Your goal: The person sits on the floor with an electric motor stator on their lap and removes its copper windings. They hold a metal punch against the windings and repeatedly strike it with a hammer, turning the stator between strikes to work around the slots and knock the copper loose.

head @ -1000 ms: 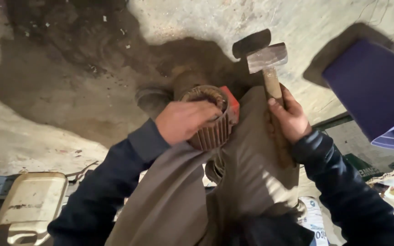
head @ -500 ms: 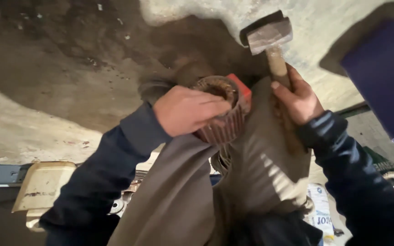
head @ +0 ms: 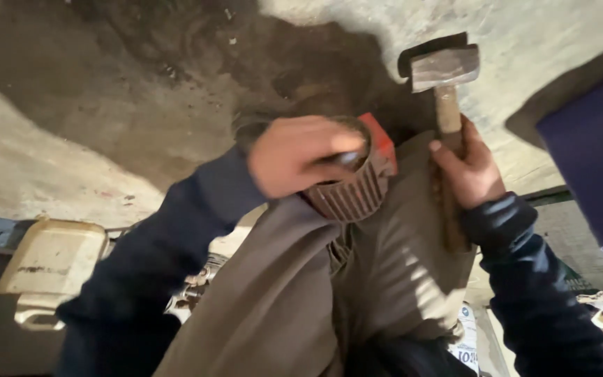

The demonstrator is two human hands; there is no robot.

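Between the knees, the left hand [head: 300, 155] clasps the ribbed brown metal cylinder [head: 347, 192] at its top rim; the right hand [head: 470, 171] grips the wooden-handled steel hammer [head: 445, 70], head raised. Keep fingers clear; strike squarely.

White printed packet [head: 466, 342] at bottom right — green printed pack [head: 572, 281] beside it.
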